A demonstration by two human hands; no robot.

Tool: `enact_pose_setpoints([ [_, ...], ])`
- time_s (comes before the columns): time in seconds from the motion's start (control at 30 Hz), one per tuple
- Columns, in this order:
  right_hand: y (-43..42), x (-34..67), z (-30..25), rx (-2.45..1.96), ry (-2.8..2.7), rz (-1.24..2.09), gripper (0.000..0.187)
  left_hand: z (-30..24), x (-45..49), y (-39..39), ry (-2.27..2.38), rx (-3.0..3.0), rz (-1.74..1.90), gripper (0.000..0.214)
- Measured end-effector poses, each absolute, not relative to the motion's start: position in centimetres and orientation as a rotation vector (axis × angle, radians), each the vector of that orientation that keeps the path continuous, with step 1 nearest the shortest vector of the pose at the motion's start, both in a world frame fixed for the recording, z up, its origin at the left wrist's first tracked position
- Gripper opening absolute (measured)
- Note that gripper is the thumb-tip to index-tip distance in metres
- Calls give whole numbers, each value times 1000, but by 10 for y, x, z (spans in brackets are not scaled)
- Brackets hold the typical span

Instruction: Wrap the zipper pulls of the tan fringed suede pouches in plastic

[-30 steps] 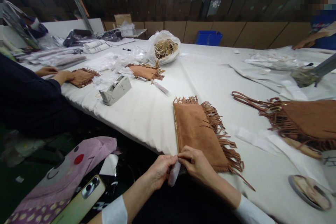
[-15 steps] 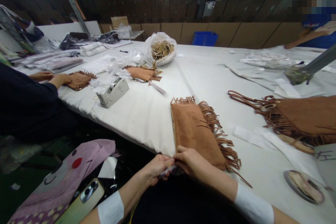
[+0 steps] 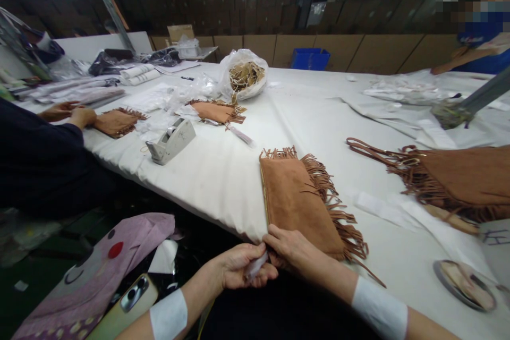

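Note:
A brown suede pouch (image 3: pixel 300 196) with fringe along its far and right sides lies at the table's front edge, its zipper side to the left. At its near left corner my right hand (image 3: pixel 292 247) is closed in a pinch; what the fingertips grip is hidden. My left hand (image 3: pixel 243 265) meets it there, fingers curled around a small translucent plastic piece (image 3: pixel 255 266). Both hands are just over the table edge, fingertips nearly touching. To the right lies a larger brown fringed bag (image 3: pixel 470 175) with a wrist strap.
A tape dispenser (image 3: pixel 171 141) stands on the white table (image 3: pixel 227 186) near another pouch (image 3: pixel 215 111). Behind is a plastic bag of tan pieces (image 3: pixel 247 77). At left, a co-worker's hands (image 3: pixel 75 115) hold a fringed pouch (image 3: pixel 117 122). A round dish (image 3: pixel 464 284) sits right.
My left hand has turned so its palm shows more, with the plastic piece now tipped more upright in it. The right hand stays at the pouch's corner.

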State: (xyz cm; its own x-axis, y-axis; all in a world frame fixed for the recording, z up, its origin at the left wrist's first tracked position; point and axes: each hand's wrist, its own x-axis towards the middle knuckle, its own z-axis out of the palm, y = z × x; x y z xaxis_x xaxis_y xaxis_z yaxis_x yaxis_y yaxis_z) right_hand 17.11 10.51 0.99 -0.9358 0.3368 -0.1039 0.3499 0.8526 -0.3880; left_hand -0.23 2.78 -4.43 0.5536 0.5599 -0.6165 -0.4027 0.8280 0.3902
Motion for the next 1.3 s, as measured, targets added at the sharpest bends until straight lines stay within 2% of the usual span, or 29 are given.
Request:
enact_pose_setpoints([
  [0.17, 106, 172, 0, 526, 3050, -597, 17, -46, -9, 29, 632, 34, 477, 39],
  [0.33, 104, 173, -1, 558, 3098, -608, 16, -46, -15, 31, 614, 257, 444, 29],
  [0.5, 104, 172, -4, 560, 3118, -644, 12, -36, -16, 30, 770, 506, 521, 37],
  [0.6, 105, 172, -9, 564, 3124, -668, 9, -34, -15, 31, 702, 437, 502, 34],
  [0.7, 106, 173, -12, 573, 3135, -717, 11, -38, -13, 32, 688, 296, 470, 42],
  [0.9, 107, 175, -19, 590, 3161, -786, 19, -39, -6, 30, 967, 308, 660, 37],
  [1.13, 110, 177, -21, 647, 3172, -958, 9, -38, 3, 24, 1116, 322, 798, 29],
  [1.3, 109, 180, -4, 762, 3132, -1153, 20, -40, 10, 20, 1133, 320, 884, 26],
])
